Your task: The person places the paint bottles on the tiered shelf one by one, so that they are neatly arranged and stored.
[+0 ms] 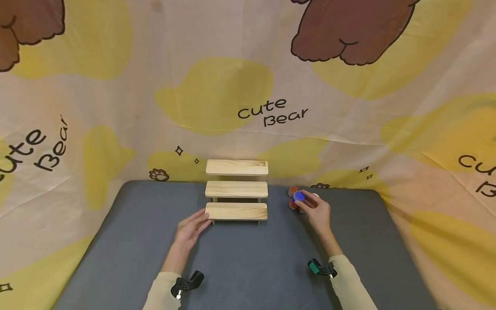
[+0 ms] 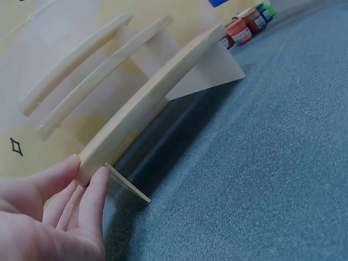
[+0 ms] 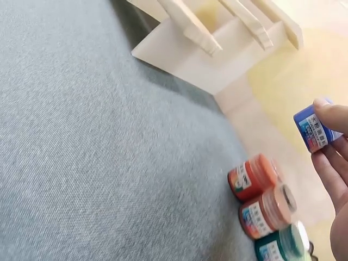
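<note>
My right hand (image 1: 318, 214) holds a small blue paint jar (image 1: 299, 196) between thumb and fingers, raised above the other jars. Its printed label faces out in the right wrist view. With thumb and fingers, my left hand (image 1: 188, 231) pinches the left end of the lowest step on a three-step wooden display rack (image 1: 236, 211). Pale side panels hold the steps up on the table. Below and beside the blue jar stand a red paint jar (image 3: 253, 176), a brown paint jar (image 3: 266, 213) and a dark green paint jar (image 3: 278, 246).
The grey cloth-covered table (image 1: 248, 267) ends at a hanging cloth (image 1: 217, 99) with bear prints behind it. A bright green jar (image 2: 269, 7) stands at the far end of the jar group. Both wrists wear dark straps.
</note>
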The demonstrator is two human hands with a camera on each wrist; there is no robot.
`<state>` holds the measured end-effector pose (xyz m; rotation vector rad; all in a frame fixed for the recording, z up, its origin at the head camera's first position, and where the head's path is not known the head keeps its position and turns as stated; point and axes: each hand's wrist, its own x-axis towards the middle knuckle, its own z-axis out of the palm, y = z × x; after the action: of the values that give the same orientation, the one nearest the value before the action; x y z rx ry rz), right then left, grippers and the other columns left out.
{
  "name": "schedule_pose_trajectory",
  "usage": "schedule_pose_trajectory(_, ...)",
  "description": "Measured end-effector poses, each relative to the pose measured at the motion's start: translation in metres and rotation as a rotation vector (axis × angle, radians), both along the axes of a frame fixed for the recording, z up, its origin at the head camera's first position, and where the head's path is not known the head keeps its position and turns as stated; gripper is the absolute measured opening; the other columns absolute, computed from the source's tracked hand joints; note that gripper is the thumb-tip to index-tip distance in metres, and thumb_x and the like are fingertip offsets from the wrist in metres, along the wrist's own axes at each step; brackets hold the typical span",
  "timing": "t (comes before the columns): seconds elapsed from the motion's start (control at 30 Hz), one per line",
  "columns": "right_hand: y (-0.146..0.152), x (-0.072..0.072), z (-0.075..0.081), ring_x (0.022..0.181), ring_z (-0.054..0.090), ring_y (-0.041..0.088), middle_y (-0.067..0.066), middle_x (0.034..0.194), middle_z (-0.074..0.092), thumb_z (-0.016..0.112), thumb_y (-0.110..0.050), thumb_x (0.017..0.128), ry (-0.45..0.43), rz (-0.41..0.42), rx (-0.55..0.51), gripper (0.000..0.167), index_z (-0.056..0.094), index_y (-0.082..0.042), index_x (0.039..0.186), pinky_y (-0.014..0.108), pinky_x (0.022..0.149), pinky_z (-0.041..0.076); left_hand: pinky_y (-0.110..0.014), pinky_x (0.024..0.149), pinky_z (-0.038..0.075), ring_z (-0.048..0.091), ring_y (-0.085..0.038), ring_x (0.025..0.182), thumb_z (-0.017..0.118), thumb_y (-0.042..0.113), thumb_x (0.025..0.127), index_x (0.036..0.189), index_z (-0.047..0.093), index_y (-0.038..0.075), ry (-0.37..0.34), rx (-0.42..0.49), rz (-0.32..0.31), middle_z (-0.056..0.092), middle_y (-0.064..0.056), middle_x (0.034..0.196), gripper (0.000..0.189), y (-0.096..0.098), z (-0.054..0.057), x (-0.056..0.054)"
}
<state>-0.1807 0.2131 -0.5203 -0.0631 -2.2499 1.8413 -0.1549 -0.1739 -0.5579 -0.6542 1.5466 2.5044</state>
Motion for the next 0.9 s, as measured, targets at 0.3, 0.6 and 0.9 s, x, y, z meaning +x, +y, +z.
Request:
schedule_pose_trajectory(0.3,-0.016,0.0,0.026,0.112,0.061,0.04,0.027,0.123,0.062,0.076,-0.002,0.085,0.028,0.027,0.03,0.045,0.062,0.007,0.126,0.012,0.075,0.058,-0.033,0.094,0.057,0.071,-0.015,0.09,0.06,-0.01,0.092,0.14,0.043,-0.013,-0.003,0.017,0.011,0.042,-0.031,0.142,0.051,-0.001,-0.004,-0.001)
schedule_pose_trajectory(0.6,-0.02,-0.026,0.012,0.109,0.065,0.032,0.019,0.123,0.065,0.083,-0.016,0.081,0.108,0.021,-0.008,0.051,0.065,0.003,0.124,0.016,0.081,0.059,-0.033,0.093,0.058,0.071,-0.015,0.089,0.064,-0.009,0.09,0.138,0.045,-0.014,0.004,0.001,0.031,0.048,-0.03,0.137,0.052,-0.001,-0.005,-0.001)
schedule_pose_trajectory(0.9,-0.03,-0.038,0.029,0.106,0.066,0.033,0.021,0.118,0.067,0.083,-0.016,0.08,0.15,0.029,-0.019,0.052,0.065,0.005,0.124,0.018,0.077,0.06,-0.031,0.092,0.058,0.07,-0.014,0.091,0.066,-0.006,0.09,0.138,0.046,-0.013,0.013,-0.036,0.014,0.048,-0.03,0.138,0.052,0.0,-0.005,-0.002)
